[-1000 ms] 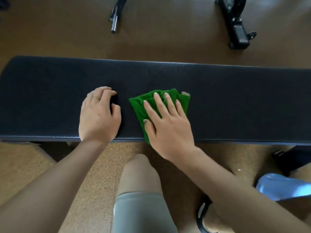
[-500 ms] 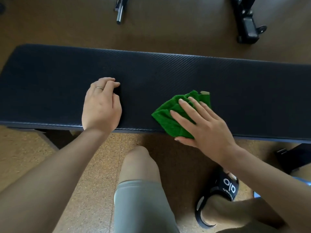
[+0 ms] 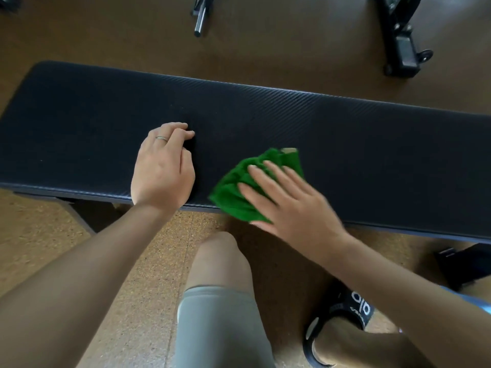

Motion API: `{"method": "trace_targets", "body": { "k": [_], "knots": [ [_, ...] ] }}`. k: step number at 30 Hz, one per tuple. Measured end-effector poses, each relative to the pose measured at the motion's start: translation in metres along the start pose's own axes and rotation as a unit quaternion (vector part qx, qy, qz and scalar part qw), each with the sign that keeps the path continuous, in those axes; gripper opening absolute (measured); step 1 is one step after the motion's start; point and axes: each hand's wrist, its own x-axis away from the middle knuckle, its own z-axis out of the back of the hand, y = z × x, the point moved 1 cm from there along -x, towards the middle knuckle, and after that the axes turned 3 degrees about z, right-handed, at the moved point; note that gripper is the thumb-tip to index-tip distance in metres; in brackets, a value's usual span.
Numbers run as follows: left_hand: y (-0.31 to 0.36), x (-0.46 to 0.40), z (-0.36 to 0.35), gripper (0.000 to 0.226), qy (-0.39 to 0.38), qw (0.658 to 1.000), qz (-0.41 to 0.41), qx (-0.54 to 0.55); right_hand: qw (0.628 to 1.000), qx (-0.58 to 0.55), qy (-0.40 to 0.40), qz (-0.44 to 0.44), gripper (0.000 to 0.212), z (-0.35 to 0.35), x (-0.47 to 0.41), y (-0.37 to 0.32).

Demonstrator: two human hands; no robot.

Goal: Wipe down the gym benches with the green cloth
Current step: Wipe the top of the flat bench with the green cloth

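Cloth lay mid-bench under the flat-fingered right hand, left hand resting loosely curled and empty; wiping looked underway, both ends seemingly left.

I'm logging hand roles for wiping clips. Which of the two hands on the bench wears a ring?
The left hand, resting bare on the bench pad with a ring on one finger. The right hand has no visible ring and presses the green cloth.

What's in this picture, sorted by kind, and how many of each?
Hands: 2, left and right
Green cloth: 1
Black bench: 1
Black sandal: 1
Ring: 1
Total: 6
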Motion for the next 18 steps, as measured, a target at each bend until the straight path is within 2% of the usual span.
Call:
{"method": "trace_targets", "body": {
  "k": [4, 9, 13, 18],
  "knots": [
    [0.001, -0.002, 0.000, 0.034, 0.000, 1.000, 0.006, -0.004, 1.000, 0.004, -0.018, -0.024, 0.057, 0.007, 0.042, 0.029],
    [-0.001, -0.004, -0.002, 0.036, 0.005, 1.000, -0.003, -0.006, 0.999, 0.031, 0.001, 0.008, 0.061, -0.005, -0.028, -0.014],
    [-0.001, -0.003, 0.000, 0.037, -0.001, 1.000, 0.001, -0.001, 1.000, -0.009, 0.004, 0.025, 0.060, -0.008, -0.069, -0.042],
    [0.000, 0.000, -0.001, 0.036, 0.003, 1.000, -0.002, -0.008, 1.000, -0.009, -0.007, 0.007, 0.055, 0.003, 0.005, -0.002]
  ]
}}
